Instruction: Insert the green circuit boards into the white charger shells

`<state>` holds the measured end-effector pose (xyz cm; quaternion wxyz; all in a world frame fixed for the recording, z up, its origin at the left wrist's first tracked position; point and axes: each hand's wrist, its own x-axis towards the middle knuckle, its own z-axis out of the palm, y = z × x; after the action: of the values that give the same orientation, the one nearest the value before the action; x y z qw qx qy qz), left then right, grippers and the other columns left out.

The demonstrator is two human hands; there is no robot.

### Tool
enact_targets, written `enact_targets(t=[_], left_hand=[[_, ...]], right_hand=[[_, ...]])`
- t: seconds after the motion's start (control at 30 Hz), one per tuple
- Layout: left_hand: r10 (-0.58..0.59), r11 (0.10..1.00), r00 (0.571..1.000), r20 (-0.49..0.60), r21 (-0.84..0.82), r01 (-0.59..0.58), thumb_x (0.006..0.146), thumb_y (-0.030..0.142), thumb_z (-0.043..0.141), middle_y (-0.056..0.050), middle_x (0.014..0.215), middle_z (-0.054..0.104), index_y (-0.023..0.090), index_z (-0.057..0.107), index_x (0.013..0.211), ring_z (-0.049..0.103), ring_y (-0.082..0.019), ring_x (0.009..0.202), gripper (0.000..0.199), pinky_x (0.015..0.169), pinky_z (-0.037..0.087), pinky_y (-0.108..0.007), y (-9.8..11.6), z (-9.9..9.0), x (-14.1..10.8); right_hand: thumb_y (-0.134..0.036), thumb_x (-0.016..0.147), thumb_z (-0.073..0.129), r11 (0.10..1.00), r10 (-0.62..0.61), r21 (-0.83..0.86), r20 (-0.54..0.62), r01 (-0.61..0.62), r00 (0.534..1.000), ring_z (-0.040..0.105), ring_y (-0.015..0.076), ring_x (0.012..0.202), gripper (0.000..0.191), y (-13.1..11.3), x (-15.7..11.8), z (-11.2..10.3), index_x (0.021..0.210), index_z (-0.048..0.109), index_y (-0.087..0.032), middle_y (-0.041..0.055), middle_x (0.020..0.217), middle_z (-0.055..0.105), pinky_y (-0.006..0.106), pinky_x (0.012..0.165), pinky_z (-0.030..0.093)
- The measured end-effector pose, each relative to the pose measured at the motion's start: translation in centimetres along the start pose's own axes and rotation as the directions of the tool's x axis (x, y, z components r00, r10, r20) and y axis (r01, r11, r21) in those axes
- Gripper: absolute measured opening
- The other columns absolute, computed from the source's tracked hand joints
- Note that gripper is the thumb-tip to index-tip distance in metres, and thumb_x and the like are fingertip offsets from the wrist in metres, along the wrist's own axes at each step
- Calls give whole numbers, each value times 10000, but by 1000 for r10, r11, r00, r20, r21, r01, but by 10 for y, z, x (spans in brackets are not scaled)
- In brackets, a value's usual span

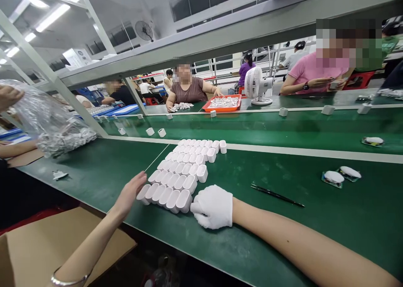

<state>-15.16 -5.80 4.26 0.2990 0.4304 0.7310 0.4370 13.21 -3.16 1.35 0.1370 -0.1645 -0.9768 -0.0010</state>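
Rows of small white oval cups stand close together on the green table. My left hand, bare with a bracelet at the wrist, is upright at the left edge of the nearest rows, its fingers extended and the palm toward the cups. At the right end of the front row, my right hand in a white glove has its fingers curled against the last cup; whether anything is inside them is hidden. Black tweezers lie to the right of the glove.
Round white parts on green boards lie at the right. White cups sit on the green belt beyond. At left, a person's hand holds a plastic bag. A cardboard box is below the table edge.
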Motion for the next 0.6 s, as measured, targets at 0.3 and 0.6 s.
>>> enact_targets(t=[0.3, 0.6], left_hand=[[922, 220, 236, 307, 86, -972, 828, 76, 475, -73, 1065, 628, 198, 590, 1036, 587, -201, 982, 267, 848, 483, -348, 56, 92, -93], [803, -238, -366, 471, -309, -921, 875, 137, 562, 29, 634, 540, 173, 568, 702, 423, -91, 517, 177, 523, 384, -257, 52, 180, -156]], right_hand=[[-363, 763, 505, 893, 450, 48, -122, -448, 885, 608, 208, 737, 212, 28, -7, -16, 734, 648, -210, 47, 753, 659, 307, 617, 395], [-309, 777, 576, 577, 806, 79, -213, -813, 552, 542, 298, 1131, 476, 113, -12, -21, 1240, 483, -247, 141, 1431, 336, 410, 841, 467]])
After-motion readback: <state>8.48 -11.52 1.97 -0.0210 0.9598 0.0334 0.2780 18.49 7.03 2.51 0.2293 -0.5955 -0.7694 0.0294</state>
